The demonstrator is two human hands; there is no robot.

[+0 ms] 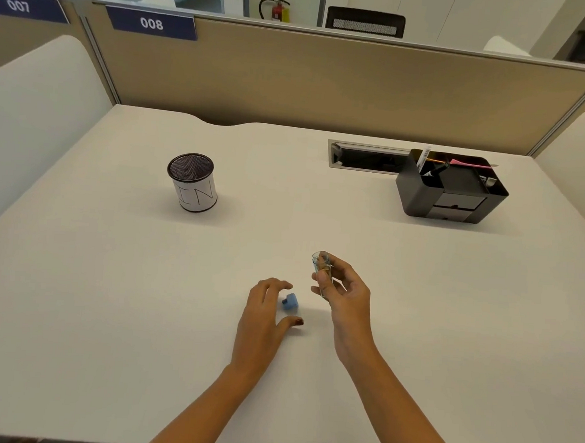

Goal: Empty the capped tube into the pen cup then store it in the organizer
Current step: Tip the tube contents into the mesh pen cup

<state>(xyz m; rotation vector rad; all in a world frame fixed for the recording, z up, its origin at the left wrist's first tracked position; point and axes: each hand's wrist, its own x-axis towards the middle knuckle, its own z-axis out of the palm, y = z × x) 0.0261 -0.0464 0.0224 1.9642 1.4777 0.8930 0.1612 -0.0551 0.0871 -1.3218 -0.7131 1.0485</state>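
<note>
Clear tube [323,273]: uncapped, upright, gripped in the right hand [343,298]. Blue cap [290,302]: lying just beside the left hand [261,317], between its fingers and thumb. Mesh pen cup [192,182]: upright, well beyond the left hand. Black organizer [452,189]: far beyond the right hand.

- You have one view only, from the camera on your head, so nothing is shared with another.
- It looks forward and down across the desk [109,278] toward the partition [327,83].
- Your hands sit nearest, low in frame; the far edge is well off.
</note>
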